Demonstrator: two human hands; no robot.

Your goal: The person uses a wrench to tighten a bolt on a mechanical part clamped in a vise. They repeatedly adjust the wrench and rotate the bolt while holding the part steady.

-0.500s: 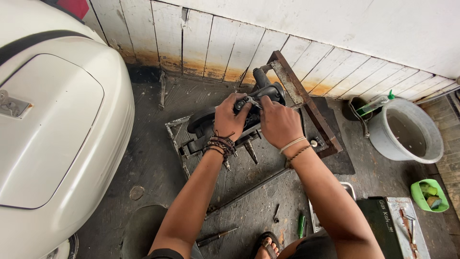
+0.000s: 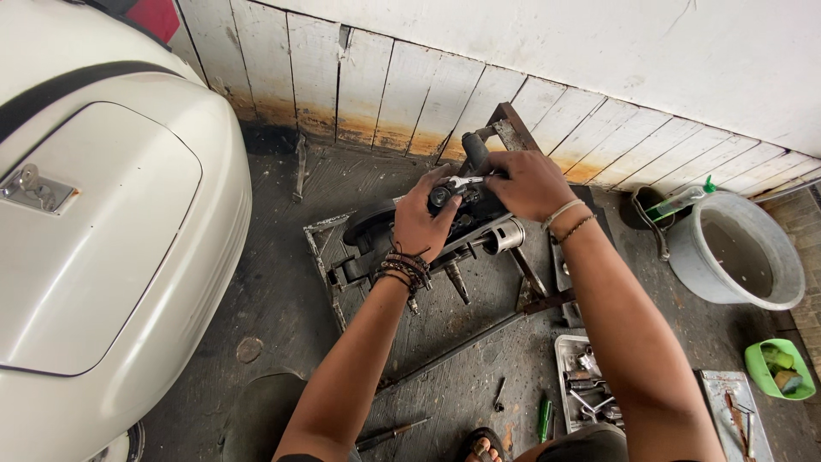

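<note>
Since the earlier frame both hands have stayed on the same dark engine part (image 2: 462,214), with only a slight shift of the view; the left hand (image 2: 421,224) remains curled around its near side and the right hand (image 2: 523,183) remains closed over its top, beside a small silvery tool (image 2: 466,181) that shows between the two hands. Which hand pinches that tool cannot be told. The engine part rests on a rusty metal frame (image 2: 329,257) lying on the dirty concrete floor (image 2: 274,308), close to the foot of the white plank wall (image 2: 385,94), with a shiny metal cylinder (image 2: 506,236) sticking out just below the right wrist. A white scooter body (image 2: 103,239) fills the left side. To the right stand a grey bucket (image 2: 735,257) and a small green tub (image 2: 778,368), and a metal tray of tools (image 2: 586,385) lies near the right forearm.
</note>
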